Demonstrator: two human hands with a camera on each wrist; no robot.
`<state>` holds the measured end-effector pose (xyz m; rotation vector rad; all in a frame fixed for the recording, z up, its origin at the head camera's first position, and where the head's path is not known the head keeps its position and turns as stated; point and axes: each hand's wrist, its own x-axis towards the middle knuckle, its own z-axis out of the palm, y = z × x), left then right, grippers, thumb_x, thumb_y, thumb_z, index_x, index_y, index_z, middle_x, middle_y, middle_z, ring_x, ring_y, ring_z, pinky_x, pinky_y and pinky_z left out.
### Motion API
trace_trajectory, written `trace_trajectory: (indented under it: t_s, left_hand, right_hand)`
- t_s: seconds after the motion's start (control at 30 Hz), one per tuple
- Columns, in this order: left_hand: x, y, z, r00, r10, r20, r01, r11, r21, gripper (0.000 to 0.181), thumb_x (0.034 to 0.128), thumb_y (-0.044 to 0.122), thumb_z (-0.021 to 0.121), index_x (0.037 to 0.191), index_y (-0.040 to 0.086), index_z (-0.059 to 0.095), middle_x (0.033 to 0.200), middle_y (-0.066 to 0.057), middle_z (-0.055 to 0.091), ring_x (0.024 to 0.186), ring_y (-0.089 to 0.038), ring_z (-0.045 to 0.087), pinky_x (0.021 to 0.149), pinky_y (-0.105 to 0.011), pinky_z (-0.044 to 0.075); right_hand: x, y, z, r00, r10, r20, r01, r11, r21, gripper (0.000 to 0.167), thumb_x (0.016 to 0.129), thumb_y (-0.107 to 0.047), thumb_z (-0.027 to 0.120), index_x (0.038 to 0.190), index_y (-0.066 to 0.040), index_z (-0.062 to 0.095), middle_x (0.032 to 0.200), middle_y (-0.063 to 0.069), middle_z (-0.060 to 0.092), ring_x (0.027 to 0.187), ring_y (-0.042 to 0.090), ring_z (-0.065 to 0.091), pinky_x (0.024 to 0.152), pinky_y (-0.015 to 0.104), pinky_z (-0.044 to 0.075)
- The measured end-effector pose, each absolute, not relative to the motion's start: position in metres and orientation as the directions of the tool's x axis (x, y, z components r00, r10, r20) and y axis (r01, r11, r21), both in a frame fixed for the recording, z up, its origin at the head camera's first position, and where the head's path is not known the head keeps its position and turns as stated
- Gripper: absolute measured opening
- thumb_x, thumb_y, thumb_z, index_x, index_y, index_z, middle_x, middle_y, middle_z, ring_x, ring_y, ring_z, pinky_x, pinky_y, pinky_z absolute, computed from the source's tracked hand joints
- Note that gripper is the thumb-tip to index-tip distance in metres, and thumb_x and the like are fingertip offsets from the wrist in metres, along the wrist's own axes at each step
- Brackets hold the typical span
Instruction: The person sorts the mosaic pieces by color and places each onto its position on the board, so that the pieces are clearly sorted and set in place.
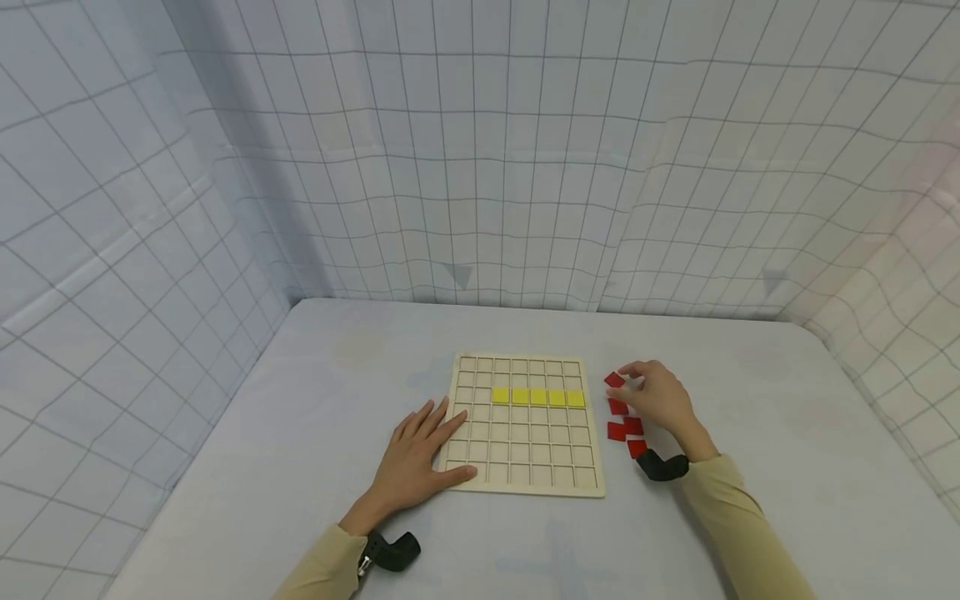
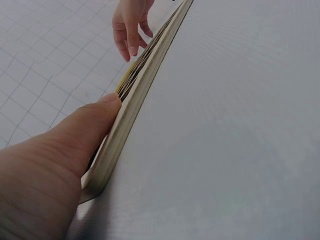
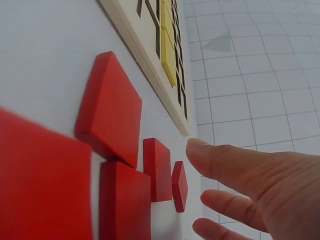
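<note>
A pale wooden grid board [image 1: 498,454] lies on the table, and a row of several yellow tiles [image 1: 537,397] fills squares in its upper part. My left hand [image 1: 408,467] rests on the board's left edge with fingers spread; in the left wrist view its thumb [image 2: 95,120] lies on the rim. Beside the board on the right are several loose red tiles [image 1: 617,431]. Over the farther ones hovers my right hand [image 1: 660,400]. Its thumb [image 3: 225,160] and fingers stand apart in the right wrist view, close to the farthest red tile [image 3: 180,187], with nothing between them.
The white table [image 1: 345,350] runs back to a hanging white grid-patterned cloth [image 1: 487,167], which also rises at both sides. Black wrist devices are strapped at the left wrist [image 1: 393,552] and right wrist [image 1: 662,465].
</note>
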<state>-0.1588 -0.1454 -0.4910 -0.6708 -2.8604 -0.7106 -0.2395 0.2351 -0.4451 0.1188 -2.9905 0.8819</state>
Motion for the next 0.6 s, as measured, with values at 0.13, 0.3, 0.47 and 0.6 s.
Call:
trace_trajectory:
  t_s: [0.13,0.3,0.47,0.6]
  left_hand:
    - [-0.159,-0.146,-0.492,-0.896,0.389,0.216,0.444,0.795,0.413,0.082,0.0815,0.066,0.058,0.147,0.021,0.039,0.154,-0.008,0.023,0.142,-0.029,0.014,0.11,-0.052,0.012]
    - [-0.159,-0.145,-0.492,-0.896,0.389,0.214,0.444,0.794,0.416,0.082,0.0816,0.065,0.058,0.147,0.02,0.039,0.154,-0.008,0.023,0.142,-0.03,0.013,0.11,-0.052,0.011]
    - [-0.159,-0.146,-0.492,-0.894,0.39,0.222,0.449,0.788,0.421,0.082,0.0813,0.065,0.059,0.147,0.02,0.039,0.154,-0.009,0.024,0.142,-0.03,0.014,0.11,-0.052,0.012]
    - [-0.158,-0.146,-0.492,-0.891,0.39,0.233,0.454,0.785,0.422,0.082,0.081,0.065,0.06,0.147,0.021,0.04,0.154,-0.009,0.024,0.141,-0.03,0.015,0.11,-0.052,0.012]
  right_hand:
    - [-0.242,0.235,-0.444,-0.998,-0.06,0.016,-0.06,0.851,-0.522,0.05,0.083,-0.032,0.072,0.118,0.002,0.062,0.112,0.023,0.055,0.093,0.034,0.055,0.071,0.043,0.05]
    - [-0.246,0.235,-0.444,-0.998,-0.062,-0.013,-0.047,0.86,-0.508,0.049,0.084,-0.032,0.071,0.117,0.003,0.062,0.108,0.022,0.056,0.095,0.035,0.052,0.075,0.047,0.048]
    - [-0.25,0.233,-0.445,-0.998,-0.062,-0.028,-0.04,0.869,-0.493,0.045,0.083,-0.03,0.072,0.112,0.004,0.062,0.103,0.02,0.056,0.091,0.032,0.052,0.074,0.045,0.047]
    - [-0.253,0.231,-0.446,-0.998,-0.055,-0.036,-0.031,0.876,-0.481,0.041,0.083,-0.027,0.072,0.108,0.004,0.062,0.098,0.018,0.055,0.086,0.031,0.051,0.071,0.042,0.047]
